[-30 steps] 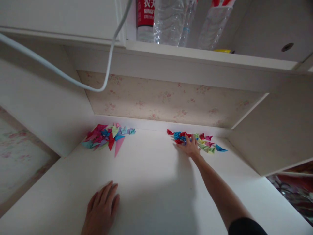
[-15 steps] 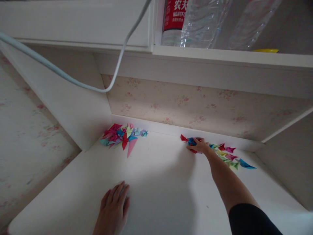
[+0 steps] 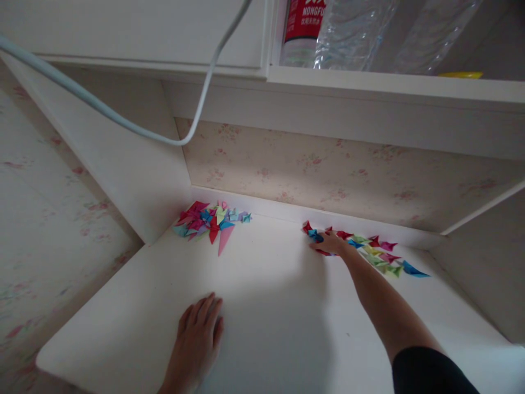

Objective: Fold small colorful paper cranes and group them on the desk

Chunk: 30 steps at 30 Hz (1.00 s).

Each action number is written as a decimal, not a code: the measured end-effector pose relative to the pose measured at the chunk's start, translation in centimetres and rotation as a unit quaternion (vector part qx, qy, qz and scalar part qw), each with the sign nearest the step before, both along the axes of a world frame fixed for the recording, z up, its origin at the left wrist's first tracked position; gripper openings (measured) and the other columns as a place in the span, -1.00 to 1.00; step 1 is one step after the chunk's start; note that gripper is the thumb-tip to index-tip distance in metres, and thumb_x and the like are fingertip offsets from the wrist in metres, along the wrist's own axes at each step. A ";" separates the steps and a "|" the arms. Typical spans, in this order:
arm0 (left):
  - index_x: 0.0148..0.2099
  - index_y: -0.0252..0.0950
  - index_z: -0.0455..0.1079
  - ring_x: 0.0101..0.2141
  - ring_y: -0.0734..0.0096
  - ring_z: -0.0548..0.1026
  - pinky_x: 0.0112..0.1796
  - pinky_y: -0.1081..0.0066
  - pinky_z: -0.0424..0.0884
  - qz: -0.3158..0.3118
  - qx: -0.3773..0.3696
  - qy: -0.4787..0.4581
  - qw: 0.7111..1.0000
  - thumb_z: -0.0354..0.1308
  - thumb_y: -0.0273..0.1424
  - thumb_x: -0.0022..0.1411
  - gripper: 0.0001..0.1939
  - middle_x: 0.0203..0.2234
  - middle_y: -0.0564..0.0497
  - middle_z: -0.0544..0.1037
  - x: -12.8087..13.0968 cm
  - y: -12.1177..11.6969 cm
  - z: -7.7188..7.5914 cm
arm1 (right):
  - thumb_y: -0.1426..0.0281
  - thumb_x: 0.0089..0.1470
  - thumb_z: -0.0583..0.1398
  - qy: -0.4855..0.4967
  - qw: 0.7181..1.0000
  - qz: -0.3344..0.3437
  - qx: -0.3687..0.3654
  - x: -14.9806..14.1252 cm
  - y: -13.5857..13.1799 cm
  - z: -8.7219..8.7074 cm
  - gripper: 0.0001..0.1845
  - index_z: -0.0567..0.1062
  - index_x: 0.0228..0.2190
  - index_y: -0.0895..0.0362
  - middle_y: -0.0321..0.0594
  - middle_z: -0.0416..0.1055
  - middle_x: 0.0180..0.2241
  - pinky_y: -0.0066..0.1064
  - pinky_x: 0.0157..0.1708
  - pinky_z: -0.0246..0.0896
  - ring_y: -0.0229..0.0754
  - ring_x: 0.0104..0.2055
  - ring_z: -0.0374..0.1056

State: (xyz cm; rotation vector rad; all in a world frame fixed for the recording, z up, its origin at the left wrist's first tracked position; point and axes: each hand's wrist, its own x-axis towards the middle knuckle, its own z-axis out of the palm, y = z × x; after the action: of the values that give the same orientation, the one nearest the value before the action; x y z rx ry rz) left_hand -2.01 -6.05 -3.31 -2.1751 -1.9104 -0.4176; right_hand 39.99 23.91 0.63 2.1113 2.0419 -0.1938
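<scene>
A blue folded paper (image 3: 313,235) sits on the counter (image 3: 266,273) toward the back, at the fingertips of your right hand (image 3: 328,243). Your fingers reach over and around it, pointing down, but the back of your hand hides their tips, so you cannot tell whether they grip it or only touch it. Just beyond the blue piece, a small red folded paper (image 3: 307,226) marks the left end of this group. On the other side of your hand, a cluster of folded papers (image 3: 371,254) in red, green, yellow and pink spreads rightward, ending in a larger blue piece (image 3: 414,270).

Well apart to the left, a denser pile of folded paper (image 3: 200,219) lies near the back corner, with a long pink point (image 3: 225,241) sticking out toward you. Your left hand (image 3: 197,334) rests palm down on the counter nearer to you, its fingers stretched out and holding nothing you can see.

Behind the counter runs flowered wallpaper (image 3: 287,164). Above it, a shelf (image 3: 389,78) carries a bottle with a red label (image 3: 305,24) and crinkled clear plastic (image 3: 353,38). A pale cable (image 3: 180,142) loops down at upper left, and a black sleeve (image 3: 426,372) covers your right upper arm.
</scene>
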 end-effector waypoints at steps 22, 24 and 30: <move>0.12 -0.18 0.38 0.08 0.14 0.34 0.11 0.08 0.12 -0.016 0.004 -0.038 0.999 -0.04 -0.30 0.31 -0.62 0.09 -0.08 0.44 0.1 -0.2 0.8 | 0.17 0.24 -0.03 -0.006 0.987 0.012 0.161 -4.9 -12.1 -0.5 -0.53 0.24 0.13 0.02 -0.02 0.32 0.01 -0.22 -0.21 0.26 0.04 -0.05 0.31; 0.12 -0.18 0.38 0.09 0.13 0.33 0.12 0.07 0.11 -0.017 0.003 -0.045 0.999 -0.04 -0.30 0.31 -0.62 0.09 -0.07 0.44 0.1 -0.2 0.9 | 0.17 0.26 -0.06 -0.021 0.984 0.043 0.173 -5.0 -12.8 -0.6 -0.54 0.25 0.12 0.02 -0.03 0.33 -0.01 -0.24 -0.22 0.25 0.03 -0.06 0.30; 0.13 -0.20 0.36 0.11 0.13 0.31 0.14 0.04 0.07 -0.020 -0.005 -0.045 0.999 -0.05 -0.30 0.32 -0.61 0.11 -0.08 0.42 0.1 -0.3 0.9 | 0.20 0.29 -0.11 -0.048 0.976 0.104 0.183 -4.6 -13.5 -0.8 -0.56 0.27 0.10 0.02 -0.06 0.38 -0.06 -0.29 -0.24 0.24 -0.02 -0.11 0.34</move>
State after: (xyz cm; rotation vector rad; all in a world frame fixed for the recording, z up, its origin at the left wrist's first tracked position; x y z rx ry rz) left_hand -1.92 -6.32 -2.45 -2.2404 -1.9218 -0.5217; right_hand 35.40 10.46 -0.15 2.0248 2.3646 0.3338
